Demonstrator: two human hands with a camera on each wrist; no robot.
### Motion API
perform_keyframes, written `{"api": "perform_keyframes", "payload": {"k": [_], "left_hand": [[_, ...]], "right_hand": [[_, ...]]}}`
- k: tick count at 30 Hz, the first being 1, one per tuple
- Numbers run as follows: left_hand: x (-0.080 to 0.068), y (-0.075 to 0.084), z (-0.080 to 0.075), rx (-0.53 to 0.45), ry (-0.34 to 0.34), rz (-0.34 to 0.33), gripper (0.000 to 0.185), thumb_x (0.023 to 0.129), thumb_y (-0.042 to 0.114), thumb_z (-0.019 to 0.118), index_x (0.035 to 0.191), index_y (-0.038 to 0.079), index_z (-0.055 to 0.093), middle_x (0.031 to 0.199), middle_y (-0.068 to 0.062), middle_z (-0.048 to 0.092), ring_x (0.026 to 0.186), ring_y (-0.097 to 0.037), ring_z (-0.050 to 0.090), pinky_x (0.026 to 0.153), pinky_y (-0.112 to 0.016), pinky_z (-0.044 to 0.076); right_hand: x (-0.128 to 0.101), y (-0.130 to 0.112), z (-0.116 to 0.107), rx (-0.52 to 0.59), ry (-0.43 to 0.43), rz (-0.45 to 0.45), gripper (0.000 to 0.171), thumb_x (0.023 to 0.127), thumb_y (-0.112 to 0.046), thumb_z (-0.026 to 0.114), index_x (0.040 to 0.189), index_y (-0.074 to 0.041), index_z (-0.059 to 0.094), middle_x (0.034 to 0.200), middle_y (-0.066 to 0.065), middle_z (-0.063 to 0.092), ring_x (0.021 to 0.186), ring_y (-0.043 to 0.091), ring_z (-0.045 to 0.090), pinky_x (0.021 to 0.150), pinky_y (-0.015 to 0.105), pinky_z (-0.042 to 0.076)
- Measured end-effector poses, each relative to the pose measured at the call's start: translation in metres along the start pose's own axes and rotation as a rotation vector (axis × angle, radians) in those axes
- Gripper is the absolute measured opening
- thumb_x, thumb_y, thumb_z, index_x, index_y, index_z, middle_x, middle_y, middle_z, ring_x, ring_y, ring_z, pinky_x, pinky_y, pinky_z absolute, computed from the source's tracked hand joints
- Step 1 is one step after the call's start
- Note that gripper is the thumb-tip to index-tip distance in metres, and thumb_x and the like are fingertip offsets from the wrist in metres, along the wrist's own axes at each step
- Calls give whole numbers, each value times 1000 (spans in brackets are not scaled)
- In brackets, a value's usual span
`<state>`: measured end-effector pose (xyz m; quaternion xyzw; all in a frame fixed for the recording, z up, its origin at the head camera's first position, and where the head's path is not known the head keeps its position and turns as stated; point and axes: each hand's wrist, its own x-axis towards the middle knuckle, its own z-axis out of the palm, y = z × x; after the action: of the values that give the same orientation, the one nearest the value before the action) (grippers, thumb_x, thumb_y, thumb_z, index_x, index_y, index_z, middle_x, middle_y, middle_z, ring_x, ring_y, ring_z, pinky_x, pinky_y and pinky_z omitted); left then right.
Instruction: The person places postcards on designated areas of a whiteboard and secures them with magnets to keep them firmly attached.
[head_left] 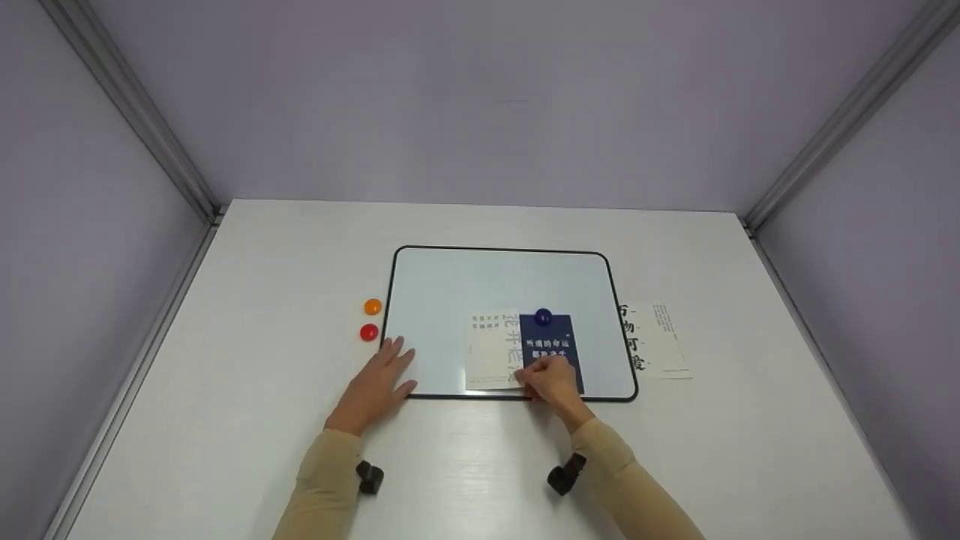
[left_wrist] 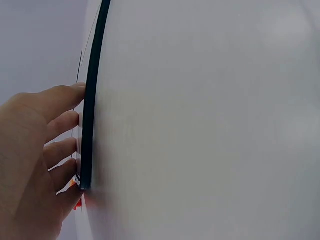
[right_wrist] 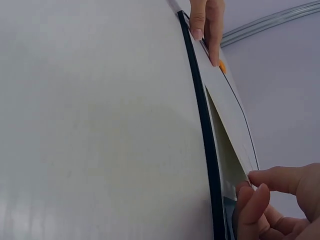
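White table (head_left: 225, 420), left hand (head_left: 373, 388) flat on whiteboard (head_left: 450, 292) corner, right hand (head_left: 553, 384) grip pinching cream card (head_left: 491, 356), wrist view alone showing lifted corner.

**A bare recording booth, not a lived-in room**

The place looks like a small test enclosure set up for filming handwork. Plain lilac walls (head_left: 480, 97) close in on three sides, joined at the corners by slanted metal rails (head_left: 127, 97). A smooth white bench (head_left: 247, 420) fills the floor of the booth from wall to wall. On it lie only a few staged props: a black-rimmed whiteboard (head_left: 480, 289), round coloured magnets (head_left: 372, 307) and printed cards (head_left: 656, 341). Black camera mounts (head_left: 369, 477) sit strapped to the person's sleeved wrists.
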<state>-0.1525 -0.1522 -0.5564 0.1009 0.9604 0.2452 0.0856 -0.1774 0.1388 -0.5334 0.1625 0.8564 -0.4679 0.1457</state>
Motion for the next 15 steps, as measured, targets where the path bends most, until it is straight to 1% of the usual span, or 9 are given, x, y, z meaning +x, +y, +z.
{"api": "perform_keyframes", "payload": {"k": [10,15], "left_hand": [[3,0,1,2,0,0,58,95,30,59,147,12,40,161,-8,27,152,-30,20,122,-48,26],[2,1,1,4,-4,-8,58,95,30,60,147,12,41,161,-9,28,152,-31,21,122,-49,27]], "right_hand": [[-1,-4,2,-134,26,-37,12,80,-15,74,78,-3,71,67,5,68,57,10,58,51,18,45],[-1,-2,4,-166,29,-60,13,80,-14,75,75,-3,70,65,5,68,56,9,58,50,17,44]]}}
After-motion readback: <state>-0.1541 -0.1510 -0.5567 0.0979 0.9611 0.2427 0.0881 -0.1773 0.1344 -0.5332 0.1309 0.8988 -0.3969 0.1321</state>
